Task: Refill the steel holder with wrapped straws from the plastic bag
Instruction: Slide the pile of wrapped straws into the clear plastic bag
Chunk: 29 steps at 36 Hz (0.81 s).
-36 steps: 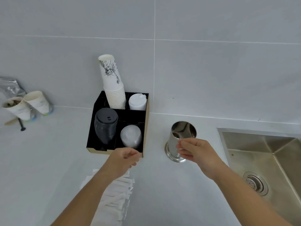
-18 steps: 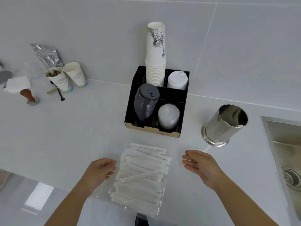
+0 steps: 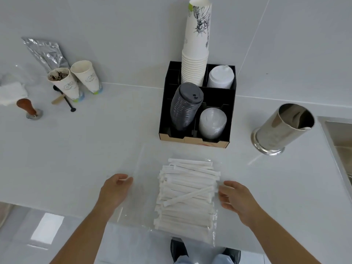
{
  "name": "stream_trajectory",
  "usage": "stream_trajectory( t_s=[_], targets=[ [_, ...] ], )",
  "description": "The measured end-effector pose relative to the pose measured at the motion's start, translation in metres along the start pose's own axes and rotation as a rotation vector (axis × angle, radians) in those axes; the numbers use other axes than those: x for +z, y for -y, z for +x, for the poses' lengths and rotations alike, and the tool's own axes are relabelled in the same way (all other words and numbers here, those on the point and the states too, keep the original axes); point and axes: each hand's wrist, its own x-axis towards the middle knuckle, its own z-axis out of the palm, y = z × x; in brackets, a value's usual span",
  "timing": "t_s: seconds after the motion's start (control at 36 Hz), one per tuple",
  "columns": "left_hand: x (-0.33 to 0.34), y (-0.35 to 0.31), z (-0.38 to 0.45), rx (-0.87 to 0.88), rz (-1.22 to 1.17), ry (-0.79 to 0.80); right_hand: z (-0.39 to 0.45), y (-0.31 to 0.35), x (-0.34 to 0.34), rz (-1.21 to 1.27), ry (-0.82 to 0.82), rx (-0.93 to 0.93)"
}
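Since half a second ago, both hands are being brought nearer the bag (image 3: 144, 189), one to each side of it, and the view is being shifted downward so that the shoes (image 3: 178, 250) are being shown below the counter edge.

At far left a white cloth (image 3: 11, 93) is being shown on the white counter (image 3: 85, 149), with a wood-handled tamper (image 3: 28, 109) just beside it. A crumpled foil pouch (image 3: 45, 52) is being leaned against the tiled wall behind two tilted paper cups (image 3: 65, 83), one stained with dark grounds.

The left hand (image 3: 114, 191) is being held at the bag's left edge, fingers loosely curled; whether the clear film is being pinched cannot be told. The bag is being laid flat at the near counter edge, its clear plastic overhanging slightly, packed with white paper-wrapped straws (image 3: 187, 195) lying mostly crosswise, one diagonal on top.

Behind the bag, a black organizer (image 3: 196, 140) is being kept between bag and wall, filled with stacked paper cups (image 3: 196, 54), white lids (image 3: 221, 77), black lids (image 3: 185, 107) and clear lids (image 3: 212, 122).

The right hand (image 3: 238, 201) is being held open, fingers touching the bag's right edge, nothing gripped.

The holder (image 3: 282, 128), a shiny steel cylinder on a flared base, is being left upright, well apart from the bag, near the sink (image 3: 341, 138).
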Motion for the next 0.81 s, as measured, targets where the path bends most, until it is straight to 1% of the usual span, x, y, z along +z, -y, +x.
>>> stream_trajectory(
  t_s=[0.08,0.17,0.28,0.42,0.5,0.58,0.72,0.81],
  targets=[
    [0.006,0.001,0.008,-0.008,0.021,0.024,-0.001,-0.006,0.012,0.031,-0.021,0.005],
    [0.011,0.004,0.013,0.026,0.070,0.020,0.000,-0.013,0.022,0.010,-0.052,-0.022],
    [0.014,0.005,0.015,0.112,0.165,0.053,0.004,-0.022,0.027,-0.075,-0.073,-0.084],
    [0.015,0.008,0.007,0.270,0.207,0.061,0.003,-0.028,0.024,-0.037,-0.065,-0.132],
    [0.018,0.009,-0.001,0.338,0.157,0.069,0.002,-0.027,0.015,-0.010,-0.058,-0.151],
    [0.027,0.007,-0.011,0.347,0.068,0.065,-0.002,-0.024,0.000,0.020,-0.040,-0.161],
    [0.052,0.005,-0.028,0.391,0.018,0.092,-0.011,-0.019,-0.035,0.035,-0.003,-0.189],
    [0.070,0.000,-0.041,0.386,-0.022,0.120,-0.015,-0.019,-0.058,0.021,-0.024,-0.205]
  ],
)
